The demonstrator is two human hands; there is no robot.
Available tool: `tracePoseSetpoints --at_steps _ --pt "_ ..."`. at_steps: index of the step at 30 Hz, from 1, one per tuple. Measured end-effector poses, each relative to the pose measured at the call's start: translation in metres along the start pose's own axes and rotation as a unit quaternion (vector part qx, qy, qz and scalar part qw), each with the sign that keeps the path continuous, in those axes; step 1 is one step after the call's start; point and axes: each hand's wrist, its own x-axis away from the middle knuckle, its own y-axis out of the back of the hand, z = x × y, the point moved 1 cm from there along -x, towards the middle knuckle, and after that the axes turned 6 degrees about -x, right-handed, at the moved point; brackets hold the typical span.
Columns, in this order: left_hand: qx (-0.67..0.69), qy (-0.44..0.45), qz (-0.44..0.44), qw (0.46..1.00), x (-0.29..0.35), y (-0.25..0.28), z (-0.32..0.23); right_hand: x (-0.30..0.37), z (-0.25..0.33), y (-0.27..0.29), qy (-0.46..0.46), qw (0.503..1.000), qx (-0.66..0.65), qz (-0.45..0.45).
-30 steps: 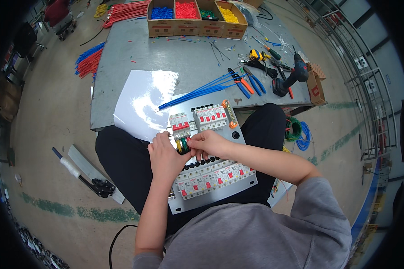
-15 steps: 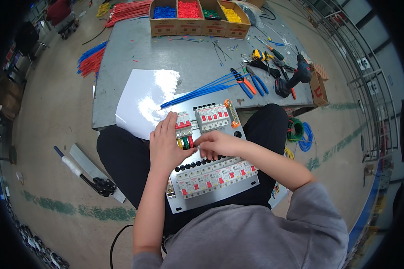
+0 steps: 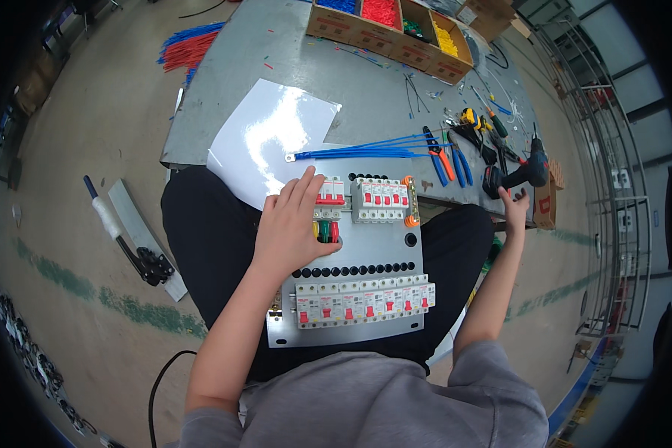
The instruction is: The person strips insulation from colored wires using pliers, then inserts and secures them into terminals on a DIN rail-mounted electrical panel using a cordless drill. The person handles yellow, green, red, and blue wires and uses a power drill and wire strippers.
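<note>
Metal panel (image 3: 381, 250) across lap (image 3: 209, 231). Yellow, green & red wires (image 3: 324, 231) on it, just below red-lever switch (image 3: 330, 196), in crook btwn thumb & fingers of left hand (image 3: 287, 231). Left hand spread wide over panel's left side, partly hiding switch; can't tell if pinching wires or just resting. Right hand (image 3: 515, 213) off panel, to far right, half-open w/ fingers parted, nothing seen in it, nr drill (image 3: 519, 176); can't tell if touching. Also on panel: short switch row (image 3: 381, 198) on far side, long switch row (image 3: 366, 302) on near side, black holes (image 3: 353, 272) btwn. Small red print on switch fronts, too tiny to read. Beyond: blue wires (image 3: 369, 152), pliers (image 3: 459, 160), white sheet (image 3: 235, 145), table (image 3: 366, 97), & far off, divided box (image 3: 373, 43) w/ blurred printing.
</note>
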Motion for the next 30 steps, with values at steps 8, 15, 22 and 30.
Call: tracePoseSetpoints --at_steps 8,15,22,30 --pt "0.012 0.0 0.015 1.0 -0.005 0.004 0.003 -0.056 0.016 -0.061 0.03 0.903 -0.428 -0.019" --pt "0.028 -0.016 0.013 0.999 -0.005 0.004 0.007 -0.068 0.068 -0.005 0.025 0.867 -0.495 -0.055" --pt "0.031 -0.04 -0.022 0.998 -0.006 -0.003 0.012 0.087 0.277 0.076 -0.059 0.843 -0.416 0.336" --pt "0.077 -0.043 -0.018 0.996 -0.009 0.004 0.013 0.205 0.385 0.067 0.158 0.8 0.059 0.577"
